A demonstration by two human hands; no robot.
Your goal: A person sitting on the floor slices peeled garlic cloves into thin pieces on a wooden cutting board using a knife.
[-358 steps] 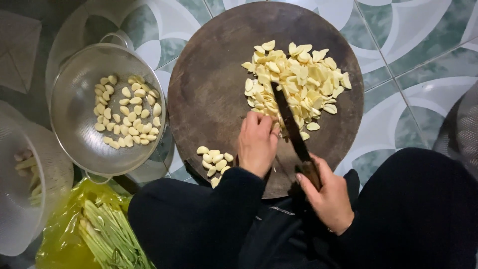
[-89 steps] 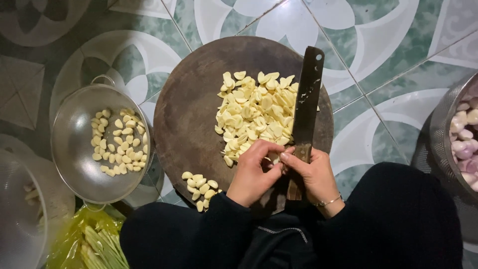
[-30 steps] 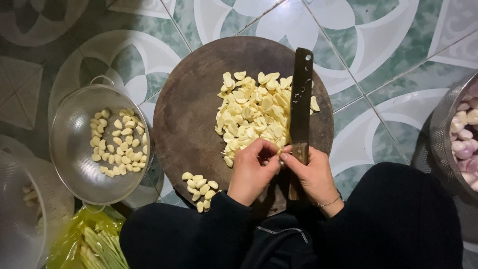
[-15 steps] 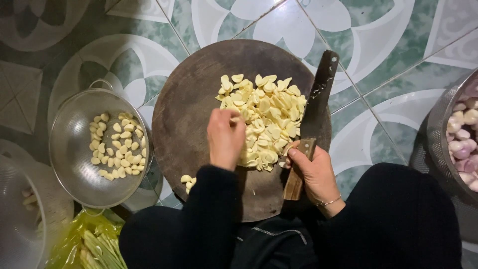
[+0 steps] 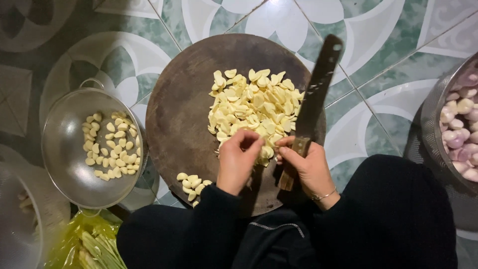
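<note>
A round dark wooden chopping board (image 5: 184, 109) lies on the tiled floor. A heap of sliced garlic (image 5: 254, 107) covers its right half. My left hand (image 5: 238, 160) sits at the near edge of the heap, fingers pinched on a clove there. My right hand (image 5: 308, 167) grips the wooden handle of a cleaver (image 5: 316, 97), whose dark blade points up and away over the board's right side. A small pile of whole peeled cloves (image 5: 191, 183) rests at the board's near left edge.
A metal strainer bowl (image 5: 59, 149) with peeled garlic cloves stands left of the board. Another metal bowl (image 5: 433, 119) with pinkish shallots is at the right edge. A yellow bag of green stalks (image 5: 87, 244) lies lower left, beside a pale bowl (image 5: 25, 224).
My left hand has pulled back from the middle of the heap to its near edge, beside my right hand. The cleaver stays tilted at the board's right side.
</note>
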